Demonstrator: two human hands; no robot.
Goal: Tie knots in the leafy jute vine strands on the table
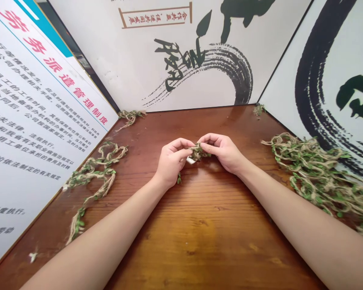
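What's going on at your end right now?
A person is working with bare hands over a wooden tabletop. The left hand and right hand pinch a small bunch of leafy jute twine between their fingers, with a small white piece showing beside it. A loose length of the twine lies to the left, and a larger tangled pile lies to the right. Two short scraps sit near the back corners, against the printed wall panels.

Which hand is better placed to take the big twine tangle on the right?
Right hand, probably: it lies nearer the tangled jute twine with green leaves than the left hand, though both pinch a small leafy twine bunch.
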